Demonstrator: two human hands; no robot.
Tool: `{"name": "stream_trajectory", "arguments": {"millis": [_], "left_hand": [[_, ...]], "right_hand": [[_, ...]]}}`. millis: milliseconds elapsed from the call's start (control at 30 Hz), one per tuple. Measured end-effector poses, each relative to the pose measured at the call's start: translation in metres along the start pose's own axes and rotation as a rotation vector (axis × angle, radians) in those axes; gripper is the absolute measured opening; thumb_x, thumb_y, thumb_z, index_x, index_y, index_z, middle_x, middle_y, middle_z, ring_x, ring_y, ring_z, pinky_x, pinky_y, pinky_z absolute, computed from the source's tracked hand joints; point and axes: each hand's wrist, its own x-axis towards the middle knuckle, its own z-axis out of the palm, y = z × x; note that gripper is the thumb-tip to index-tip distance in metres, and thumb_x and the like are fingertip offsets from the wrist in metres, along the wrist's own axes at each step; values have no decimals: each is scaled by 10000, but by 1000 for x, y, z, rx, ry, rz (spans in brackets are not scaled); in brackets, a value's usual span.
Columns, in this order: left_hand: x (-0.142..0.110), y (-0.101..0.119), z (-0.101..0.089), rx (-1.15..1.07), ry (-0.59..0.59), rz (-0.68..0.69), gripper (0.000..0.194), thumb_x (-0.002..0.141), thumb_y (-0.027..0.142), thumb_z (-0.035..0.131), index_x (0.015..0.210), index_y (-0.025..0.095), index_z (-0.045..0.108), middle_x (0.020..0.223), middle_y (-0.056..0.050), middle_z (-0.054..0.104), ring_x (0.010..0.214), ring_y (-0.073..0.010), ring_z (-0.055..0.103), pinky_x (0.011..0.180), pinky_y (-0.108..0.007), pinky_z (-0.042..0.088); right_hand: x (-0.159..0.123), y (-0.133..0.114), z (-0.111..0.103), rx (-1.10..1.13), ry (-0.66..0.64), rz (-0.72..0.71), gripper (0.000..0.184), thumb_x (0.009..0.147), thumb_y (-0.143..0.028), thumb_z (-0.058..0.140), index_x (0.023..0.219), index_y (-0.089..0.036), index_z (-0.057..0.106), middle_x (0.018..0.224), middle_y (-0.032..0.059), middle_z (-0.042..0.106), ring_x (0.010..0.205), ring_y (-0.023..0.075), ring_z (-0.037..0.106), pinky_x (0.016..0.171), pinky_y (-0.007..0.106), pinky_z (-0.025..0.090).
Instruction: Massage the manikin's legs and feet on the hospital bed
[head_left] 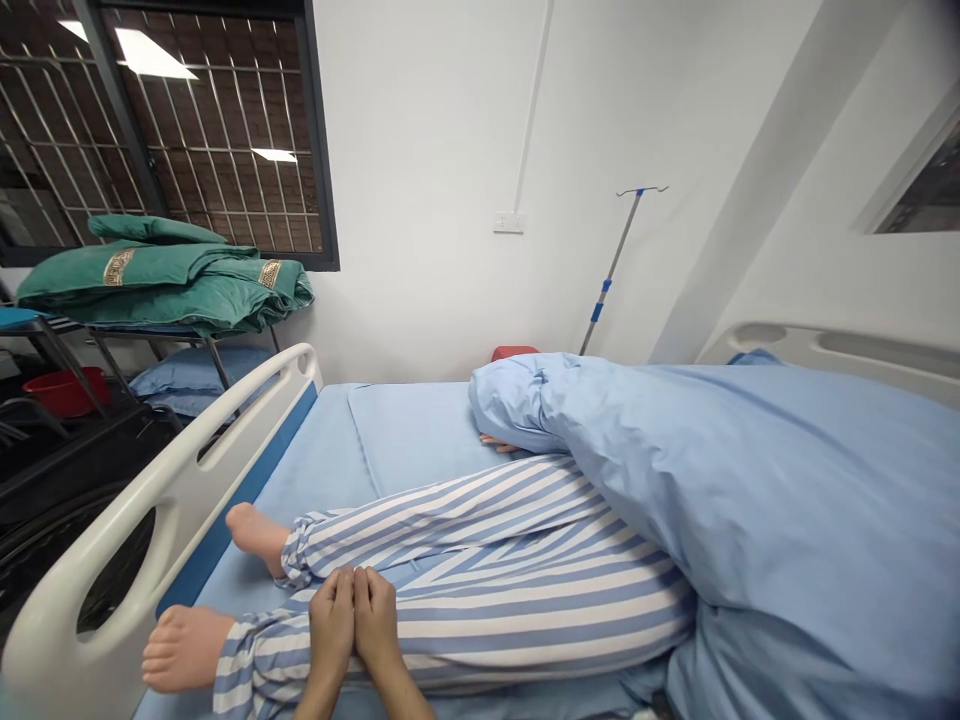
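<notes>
My left hand (331, 620) and my right hand (376, 618) are side by side over the near shin, knuckles up and touching along the thumbs. Their fingers curl down out of sight, so I cannot tell whether they grip any cloth. Under them are striped blue-and-white pyjama trousers (540, 625) on a lying figure, perhaps a manikin. Its near bare foot (184, 648) and far bare foot (259, 535) point left. A light blue quilt (750, 480) covers the upper body, and some fingers (496, 443) show at its edge.
The bed's cream footboard (176, 440) rises at left, and its headboard (862, 345) at right. Beyond the bed are an IV pole (616, 262) and a red object (515, 352). Folded green bedding (165, 285), a red basin (67, 390) and a blue pillow (199, 370) are past the footboard.
</notes>
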Motion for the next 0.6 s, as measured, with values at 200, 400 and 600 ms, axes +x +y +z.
{"name": "stream_trajectory", "arguments": {"millis": [200, 400, 600], "left_hand": [[-5, -18, 10, 261, 11, 52, 300, 744, 415, 397, 718, 197, 600, 700, -68, 665, 651, -200, 584, 618, -294, 421], [-4, -20, 6, 323, -47, 116, 287, 740, 397, 359, 714, 218, 581, 709, -57, 666, 652, -186, 592, 598, -272, 416], [-6, -22, 7, 331, -81, 100, 279, 746, 412, 369, 688, 230, 572, 659, -37, 658, 678, -194, 599, 631, -275, 428]], "right_hand": [[4, 5, 1, 129, 20, 62, 316, 852, -297, 377, 553, -197, 362, 511, -38, 408, 512, 111, 382, 500, 222, 275], [5, -7, -8, -114, 22, 16, 348, 869, -302, 355, 548, -187, 423, 507, -9, 480, 497, 120, 417, 490, 251, 209], [4, -18, -31, -358, -57, -184, 358, 901, -309, 328, 626, -189, 524, 569, 21, 580, 532, 131, 489, 513, 277, 179]]}}
